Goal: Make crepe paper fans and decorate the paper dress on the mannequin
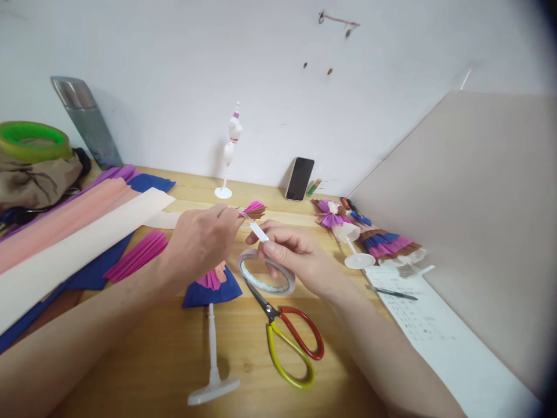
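My left hand (200,238) is closed on a small pleated piece of magenta and brown crepe paper (256,210), which sticks out past its fingertips. In my right hand (300,255) is a roll of white tape (287,283), gripped between thumb and fingers. A short tape strip (259,231) stretches from the right fingers up to the pleated paper. Beneath my left hand lies a small dress form with a blue paper skirt (230,288); its upper part is hidden. Scissors (272,313) with one red and one yellow handle lie just below the tape roll.
Long crepe paper strips (87,238) and a pleated magenta piece (137,255) lie at left. A bottle (87,122), a bare dress form (228,151) and a phone (300,179) stand at the back. At right are dressed forms (333,215), paper sheets (435,325) and a pen (398,294).
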`<state>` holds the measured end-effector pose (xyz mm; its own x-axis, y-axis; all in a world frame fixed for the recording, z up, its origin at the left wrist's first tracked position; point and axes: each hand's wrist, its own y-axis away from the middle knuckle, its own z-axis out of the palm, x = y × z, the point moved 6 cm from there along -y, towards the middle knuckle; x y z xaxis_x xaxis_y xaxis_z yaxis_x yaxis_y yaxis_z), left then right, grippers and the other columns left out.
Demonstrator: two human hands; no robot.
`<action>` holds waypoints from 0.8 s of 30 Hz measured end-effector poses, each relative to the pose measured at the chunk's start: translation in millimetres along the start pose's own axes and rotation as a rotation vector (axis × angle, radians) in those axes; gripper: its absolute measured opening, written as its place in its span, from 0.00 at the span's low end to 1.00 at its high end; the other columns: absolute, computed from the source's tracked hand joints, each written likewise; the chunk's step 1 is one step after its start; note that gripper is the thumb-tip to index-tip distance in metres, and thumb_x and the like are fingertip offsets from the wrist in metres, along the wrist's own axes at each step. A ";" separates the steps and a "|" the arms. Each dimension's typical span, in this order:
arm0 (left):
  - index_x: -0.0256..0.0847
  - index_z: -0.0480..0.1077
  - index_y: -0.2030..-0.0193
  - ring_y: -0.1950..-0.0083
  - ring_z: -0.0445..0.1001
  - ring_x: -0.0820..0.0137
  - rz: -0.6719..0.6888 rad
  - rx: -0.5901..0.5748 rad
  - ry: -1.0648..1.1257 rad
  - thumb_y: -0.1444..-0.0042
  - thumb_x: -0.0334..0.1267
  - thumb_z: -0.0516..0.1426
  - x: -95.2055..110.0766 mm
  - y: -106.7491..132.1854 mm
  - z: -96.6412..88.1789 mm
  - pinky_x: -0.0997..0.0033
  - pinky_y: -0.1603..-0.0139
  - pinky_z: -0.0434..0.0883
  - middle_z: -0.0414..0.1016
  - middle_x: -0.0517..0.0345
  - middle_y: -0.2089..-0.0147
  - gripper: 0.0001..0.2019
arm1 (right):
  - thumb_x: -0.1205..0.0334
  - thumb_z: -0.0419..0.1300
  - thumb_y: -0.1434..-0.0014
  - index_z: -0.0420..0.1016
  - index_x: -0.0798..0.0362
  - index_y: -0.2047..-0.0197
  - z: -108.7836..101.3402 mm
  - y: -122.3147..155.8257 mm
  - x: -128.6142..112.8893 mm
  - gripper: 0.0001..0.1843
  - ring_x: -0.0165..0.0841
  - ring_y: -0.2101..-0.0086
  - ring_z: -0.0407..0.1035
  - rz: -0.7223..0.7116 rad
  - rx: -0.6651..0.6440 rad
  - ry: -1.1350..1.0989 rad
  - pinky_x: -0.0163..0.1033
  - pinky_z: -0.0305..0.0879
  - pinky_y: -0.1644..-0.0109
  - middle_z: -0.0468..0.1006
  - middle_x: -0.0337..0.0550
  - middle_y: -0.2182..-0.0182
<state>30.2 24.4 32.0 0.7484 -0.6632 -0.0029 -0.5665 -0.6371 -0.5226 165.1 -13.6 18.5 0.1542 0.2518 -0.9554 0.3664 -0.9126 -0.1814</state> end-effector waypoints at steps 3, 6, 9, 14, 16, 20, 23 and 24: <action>0.38 0.64 0.76 0.77 0.62 0.72 -0.070 0.052 0.125 0.38 0.35 0.48 -0.4 -0.9 -6.3 0.73 0.76 0.53 0.66 0.59 0.78 0.15 | 0.51 0.56 0.36 0.68 0.55 0.76 0.5 -1.8 -0.2 0.21 0.26 0.74 0.63 -0.024 0.022 0.146 0.34 0.60 0.72 0.71 0.42 0.70; 0.39 0.59 0.81 0.78 0.55 0.75 -0.110 0.075 0.282 0.39 0.36 0.48 -1.3 -2.9 -11.7 0.73 0.75 0.52 0.57 0.64 0.82 0.18 | 0.57 0.55 0.37 0.68 0.55 0.77 -1.0 -3.4 1.0 0.19 0.28 0.73 0.62 -0.054 0.066 0.299 0.34 0.58 0.71 0.68 0.40 0.74; 0.39 0.58 0.83 0.80 0.53 0.77 -0.150 0.031 0.466 0.41 0.34 0.49 -3.9 -4.7 -13.0 0.74 0.76 0.53 0.54 0.66 0.84 0.18 | 0.59 0.54 0.37 0.71 0.55 0.74 -2.8 -4.3 4.4 0.15 0.27 0.74 0.61 -0.049 0.099 0.366 0.34 0.56 0.72 0.68 0.39 0.74; 0.38 0.63 0.83 0.83 0.61 0.78 -0.311 -0.163 0.810 0.42 0.36 0.51 -9.2 -3.4 -2.1 0.75 0.77 0.57 0.60 0.66 0.87 0.18 | 0.59 0.54 0.37 0.70 0.54 0.73 -5.5 -4.7 9.4 0.15 0.26 0.76 0.59 -0.027 0.131 0.405 0.34 0.55 0.72 0.66 0.37 0.75; 0.38 0.64 0.83 0.84 0.63 0.77 -0.406 -0.235 0.993 0.43 0.38 0.53 -9.1 -1.8 4.5 0.76 0.78 0.60 0.61 0.67 0.87 0.17 | 0.58 0.54 0.37 0.69 0.54 0.74 -6.0 -5.1 11.1 0.15 0.26 0.76 0.58 -0.016 0.139 0.419 0.34 0.54 0.73 0.65 0.36 0.77; 0.37 0.65 0.83 0.85 0.65 0.77 -0.598 -0.301 1.312 0.47 0.38 0.56 -6.6 1.5 15.1 0.77 0.82 0.61 0.64 0.65 0.85 0.15 | 0.57 0.53 0.37 0.69 0.54 0.74 -4.9 -5.0 12.3 0.15 0.27 0.77 0.57 -0.005 0.147 0.420 0.34 0.53 0.73 0.64 0.35 0.78; 0.36 0.68 0.81 0.87 0.64 0.78 -0.644 -0.287 1.445 0.46 0.37 0.57 -4.2 2.5 18.8 0.78 0.83 0.61 0.64 0.66 0.85 0.14 | 0.56 0.53 0.38 0.68 0.54 0.75 -2.7 -3.9 12.0 0.16 0.27 0.77 0.58 -0.001 0.146 0.395 0.34 0.53 0.73 0.64 0.36 0.78; 0.36 0.68 0.80 0.87 0.63 0.78 -0.652 -0.280 1.477 0.46 0.37 0.57 -3.5 3.1 20.1 0.78 0.83 0.61 0.64 0.66 0.85 0.13 | 0.56 0.53 0.38 0.67 0.54 0.75 -1.8 -3.5 12.0 0.16 0.27 0.77 0.58 0.003 0.143 0.384 0.34 0.54 0.73 0.64 0.35 0.79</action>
<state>32.7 32.7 13.2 0.0051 0.0571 0.9984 -0.4700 -0.8811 0.0528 167.4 -6.8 8.1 0.4965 0.3263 -0.8044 0.2380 -0.9423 -0.2353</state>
